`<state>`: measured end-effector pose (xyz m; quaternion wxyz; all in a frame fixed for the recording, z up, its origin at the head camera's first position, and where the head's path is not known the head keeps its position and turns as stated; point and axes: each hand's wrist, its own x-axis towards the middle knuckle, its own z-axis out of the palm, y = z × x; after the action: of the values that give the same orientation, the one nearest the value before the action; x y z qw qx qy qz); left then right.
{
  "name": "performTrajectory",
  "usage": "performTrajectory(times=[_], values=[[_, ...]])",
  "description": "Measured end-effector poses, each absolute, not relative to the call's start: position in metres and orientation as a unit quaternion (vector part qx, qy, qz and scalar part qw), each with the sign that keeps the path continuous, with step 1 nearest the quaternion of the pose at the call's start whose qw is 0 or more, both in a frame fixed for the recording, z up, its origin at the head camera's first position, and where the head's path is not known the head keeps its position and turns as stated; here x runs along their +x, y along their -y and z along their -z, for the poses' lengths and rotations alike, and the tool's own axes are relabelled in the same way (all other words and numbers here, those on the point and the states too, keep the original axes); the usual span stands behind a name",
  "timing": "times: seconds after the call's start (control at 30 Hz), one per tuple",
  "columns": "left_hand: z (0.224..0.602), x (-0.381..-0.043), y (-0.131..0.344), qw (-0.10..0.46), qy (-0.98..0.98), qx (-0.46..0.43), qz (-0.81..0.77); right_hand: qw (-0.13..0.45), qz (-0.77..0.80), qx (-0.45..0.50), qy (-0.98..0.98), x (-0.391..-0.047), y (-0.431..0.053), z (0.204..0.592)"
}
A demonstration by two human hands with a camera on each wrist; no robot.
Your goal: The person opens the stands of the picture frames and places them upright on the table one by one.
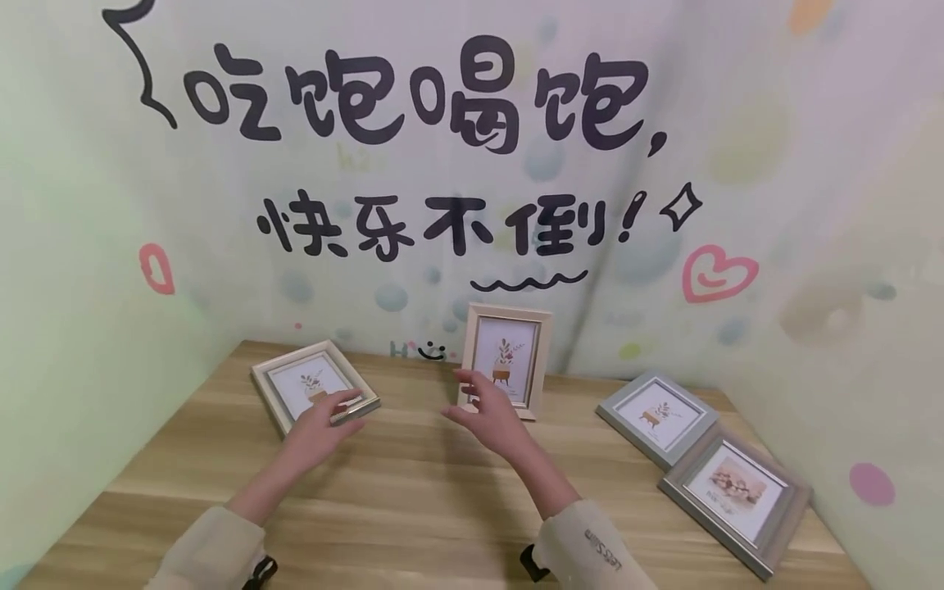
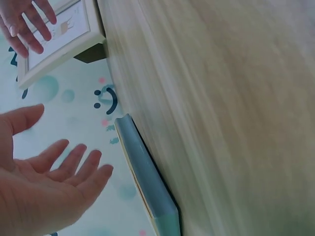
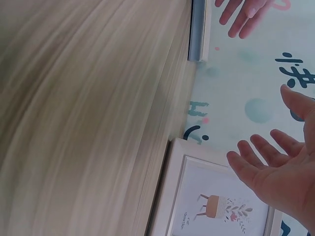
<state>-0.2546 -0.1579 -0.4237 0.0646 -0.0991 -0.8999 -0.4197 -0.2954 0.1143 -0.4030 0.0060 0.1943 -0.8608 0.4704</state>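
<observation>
A cream picture frame [image 1: 509, 348] with a potted-plant print stands upright near the back wall; a dark support shows behind it in the left wrist view. My right hand [image 1: 492, 414] hovers before its lower left side, fingers spread and loosely bent, holding nothing. At the left, another pale picture frame [image 1: 298, 381] lies face up on the table. My left hand [image 1: 320, 430] is over its near right corner, fingers relaxed with nothing in them. In the left wrist view the left hand [image 2: 56, 182] appears apart from the lying frame's edge [image 2: 147, 177].
On the right, a blue-grey picture frame [image 1: 660, 418] lies face up, touching or overlapping a taupe picture frame [image 1: 737, 496] near the table's right edge. The wooden table [image 1: 413, 492] meets a printed cloth wall [image 1: 413, 172] at the back, with walls at both sides.
</observation>
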Motion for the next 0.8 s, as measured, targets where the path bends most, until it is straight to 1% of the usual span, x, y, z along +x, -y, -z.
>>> performTrajectory(times=[0.3,0.8], values=[[0.423,-0.249,0.169,0.101,0.897,-0.064,0.424,-0.023,-0.456,0.199,0.867,-0.294,-0.103,0.402],[0.425,-0.24,0.193,0.135,0.893,-0.063,0.425,-0.038,-0.412,0.238,0.879,-0.294,-0.079,0.402]])
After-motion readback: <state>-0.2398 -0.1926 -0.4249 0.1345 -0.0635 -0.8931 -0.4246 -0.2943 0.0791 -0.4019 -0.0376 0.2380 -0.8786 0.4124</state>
